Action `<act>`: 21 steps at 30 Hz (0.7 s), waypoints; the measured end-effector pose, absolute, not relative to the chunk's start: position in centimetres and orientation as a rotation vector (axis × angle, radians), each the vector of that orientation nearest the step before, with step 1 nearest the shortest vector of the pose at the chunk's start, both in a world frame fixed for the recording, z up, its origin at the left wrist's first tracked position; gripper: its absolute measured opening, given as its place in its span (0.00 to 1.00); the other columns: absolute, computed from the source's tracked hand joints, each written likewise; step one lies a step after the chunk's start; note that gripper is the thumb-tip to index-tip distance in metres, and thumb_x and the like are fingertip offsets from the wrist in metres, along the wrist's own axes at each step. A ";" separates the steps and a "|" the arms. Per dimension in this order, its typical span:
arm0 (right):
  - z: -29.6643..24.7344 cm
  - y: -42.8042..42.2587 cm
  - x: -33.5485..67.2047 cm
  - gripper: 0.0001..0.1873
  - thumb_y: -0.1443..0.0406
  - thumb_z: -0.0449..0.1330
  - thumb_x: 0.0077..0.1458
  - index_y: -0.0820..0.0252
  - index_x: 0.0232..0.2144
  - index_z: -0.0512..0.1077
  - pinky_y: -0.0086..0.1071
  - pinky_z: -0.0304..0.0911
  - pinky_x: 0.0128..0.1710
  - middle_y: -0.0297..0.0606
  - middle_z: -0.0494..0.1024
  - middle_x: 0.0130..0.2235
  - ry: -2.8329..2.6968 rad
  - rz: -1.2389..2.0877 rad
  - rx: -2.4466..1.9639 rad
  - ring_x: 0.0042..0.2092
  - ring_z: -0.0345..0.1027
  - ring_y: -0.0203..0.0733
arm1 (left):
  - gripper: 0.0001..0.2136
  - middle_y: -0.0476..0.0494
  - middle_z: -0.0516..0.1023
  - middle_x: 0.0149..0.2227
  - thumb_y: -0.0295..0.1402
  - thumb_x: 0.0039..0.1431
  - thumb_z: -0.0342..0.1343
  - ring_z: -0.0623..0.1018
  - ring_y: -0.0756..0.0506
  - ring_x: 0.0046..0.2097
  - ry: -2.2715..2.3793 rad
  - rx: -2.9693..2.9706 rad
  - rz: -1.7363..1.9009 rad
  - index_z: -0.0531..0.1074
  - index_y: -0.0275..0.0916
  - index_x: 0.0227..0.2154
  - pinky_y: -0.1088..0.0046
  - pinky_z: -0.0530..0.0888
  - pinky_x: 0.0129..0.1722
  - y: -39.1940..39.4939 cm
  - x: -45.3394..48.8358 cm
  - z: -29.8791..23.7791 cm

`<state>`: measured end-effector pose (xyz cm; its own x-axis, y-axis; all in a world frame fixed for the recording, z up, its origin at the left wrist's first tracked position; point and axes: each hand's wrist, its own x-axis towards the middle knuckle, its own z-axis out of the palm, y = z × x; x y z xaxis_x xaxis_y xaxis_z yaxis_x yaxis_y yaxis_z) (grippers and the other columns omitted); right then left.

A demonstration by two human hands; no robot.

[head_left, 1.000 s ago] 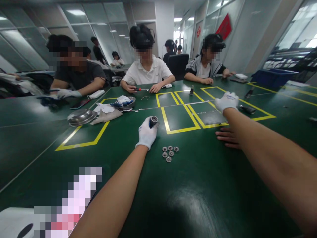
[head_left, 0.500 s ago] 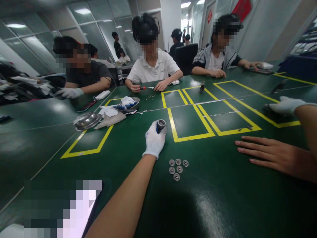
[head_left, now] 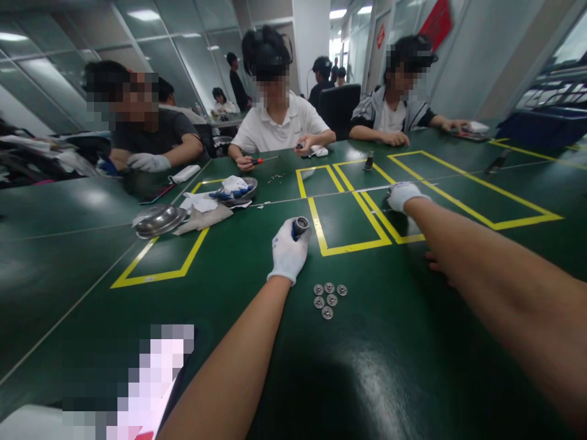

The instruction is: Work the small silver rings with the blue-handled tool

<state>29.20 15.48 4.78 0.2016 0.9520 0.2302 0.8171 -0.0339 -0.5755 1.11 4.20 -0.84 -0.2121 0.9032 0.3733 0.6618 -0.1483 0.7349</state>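
Observation:
My left hand (head_left: 288, 252), in a white glove, is closed around a small metal cylinder with a blue body (head_left: 299, 226), held upright just above the green table (head_left: 367, 366). Several small round metal washers (head_left: 328, 299) lie in a cluster just right of my left wrist. My gloved right hand (head_left: 403, 194) reaches far forward and rests on the yellow tape lines (head_left: 348, 247). Its fingers point away and down, so what is under them is hidden. Another person's bare fingers (head_left: 432, 264) show beneath my right forearm.
A steel bowl (head_left: 159, 220), a grey cloth (head_left: 202, 217) and a dish of gloves (head_left: 233, 187) lie to the left. Three people sit across the table; one holds a red-handled screwdriver (head_left: 259, 161). A small dark part (head_left: 369, 161) stands beyond the yellow squares.
My right hand has swung back from the far right to the yellow squares in the middle, and my arm now covers most of the other person's bare hand. My left hand still holds the cylinder.

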 end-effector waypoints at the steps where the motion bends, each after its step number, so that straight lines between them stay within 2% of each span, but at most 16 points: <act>1: 4.2 16.6 27.5 0.18 0.60 0.64 0.64 0.69 0.50 0.75 0.54 0.65 0.58 0.55 0.76 0.53 -1.724 0.265 -1.891 0.56 0.71 0.55 | 0.13 0.41 0.83 0.46 0.37 0.61 0.61 0.80 0.38 0.50 1.839 1.780 1.297 0.75 0.41 0.48 0.63 0.75 0.54 4.2 1.1 -0.9; 3: 2.6 17.3 24.1 0.15 0.63 0.65 0.63 0.71 0.46 0.76 0.54 0.64 0.58 0.59 0.77 0.50 -1.887 0.217 -1.881 0.55 0.71 0.57 | 0.13 0.41 0.82 0.46 0.36 0.61 0.61 0.80 0.39 0.50 1.812 1.783 1.311 0.74 0.41 0.48 0.63 0.74 0.55 4.3 1.0 -1.2; 6: 0.2 15.7 19.5 0.20 0.57 0.62 0.66 0.62 0.55 0.72 0.49 0.71 0.53 0.46 0.75 0.55 -2.072 0.129 -1.796 0.53 0.72 0.48 | 0.14 0.38 0.79 0.49 0.34 0.61 0.60 0.78 0.39 0.53 1.805 1.762 1.350 0.71 0.39 0.49 0.61 0.73 0.57 4.4 1.0 -1.4; 9: -1.3 12.9 16.7 0.21 0.56 0.61 0.66 0.60 0.57 0.70 0.47 0.71 0.52 0.44 0.73 0.57 -2.175 0.055 -1.721 0.53 0.72 0.47 | 0.16 0.32 0.73 0.53 0.33 0.62 0.60 0.75 0.38 0.55 1.867 1.700 1.394 0.67 0.36 0.51 0.58 0.71 0.60 4.4 1.1 -1.6; 15: -2.5 7.7 17.6 0.18 0.61 0.58 0.66 0.64 0.54 0.73 0.43 0.62 0.56 0.54 0.74 0.52 -2.237 -0.109 -1.644 0.54 0.66 0.54 | 0.15 0.33 0.68 0.54 0.33 0.62 0.61 0.74 0.38 0.55 1.836 1.798 1.360 0.66 0.37 0.49 0.59 0.71 0.59 3.7 1.0 -1.9; 18: -3.1 5.5 18.9 0.17 0.62 0.55 0.67 0.63 0.53 0.74 0.41 0.60 0.55 0.53 0.74 0.51 -2.166 -0.150 -1.626 0.53 0.64 0.54 | 0.15 0.34 0.67 0.54 0.35 0.61 0.62 0.75 0.38 0.54 1.810 1.895 1.350 0.69 0.39 0.49 0.59 0.71 0.59 3.0 0.8 -1.8; 21: -3.5 4.0 19.6 0.17 0.62 0.55 0.66 0.63 0.52 0.74 0.40 0.59 0.55 0.51 0.74 0.50 -2.103 -0.121 -1.597 0.52 0.64 0.53 | 0.15 0.36 0.69 0.53 0.36 0.60 0.63 0.75 0.37 0.53 1.791 1.963 1.343 0.72 0.40 0.48 0.59 0.72 0.58 2.3 0.9 -1.6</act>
